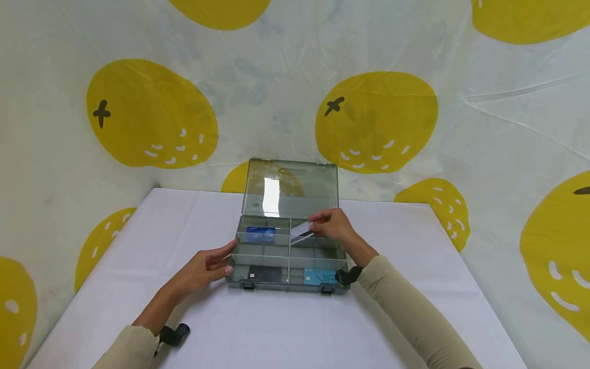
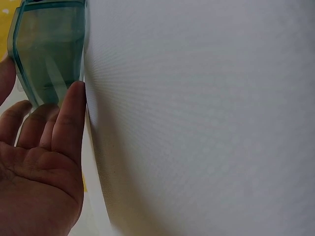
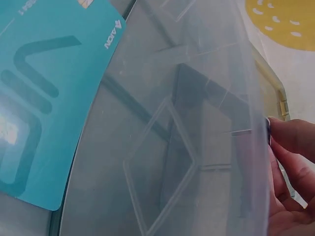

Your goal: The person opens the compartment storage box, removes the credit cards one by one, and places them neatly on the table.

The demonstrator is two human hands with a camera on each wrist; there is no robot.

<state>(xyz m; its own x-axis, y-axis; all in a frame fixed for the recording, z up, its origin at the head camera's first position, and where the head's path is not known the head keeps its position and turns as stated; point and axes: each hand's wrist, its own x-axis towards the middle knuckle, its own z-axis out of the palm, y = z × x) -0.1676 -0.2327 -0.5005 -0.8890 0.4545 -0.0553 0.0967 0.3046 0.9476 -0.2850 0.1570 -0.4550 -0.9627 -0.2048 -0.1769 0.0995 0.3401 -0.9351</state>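
A grey see-through compartment box (image 1: pixel 288 288) stands with its lid (image 1: pixel 295 187) raised behind it. My right hand (image 1: pixel 334 225) pinches a white card with a dark stripe (image 1: pixel 301 228), tilted over the back right compartment. My left hand (image 1: pixel 207 266) touches the left side of the box, its thumb at the front left corner; the left wrist view shows its extended fingers (image 2: pixel 70 115) against the side wall. A blue card (image 1: pixel 260 234) lies in the back left compartment, a black card (image 1: pixel 265 273) at front left, and a light blue card (image 1: pixel 319 276) at front right.
Clear dividers (image 1: pixel 289 261) split the box into several compartments. Two dark latches, a left one (image 1: pixel 248 284) and a right one (image 1: pixel 327 289), are on its front. Under it is a white-covered table (image 1: pixel 276 333), with a fruit-printed cloth (image 1: pixel 276 77) hanging behind.
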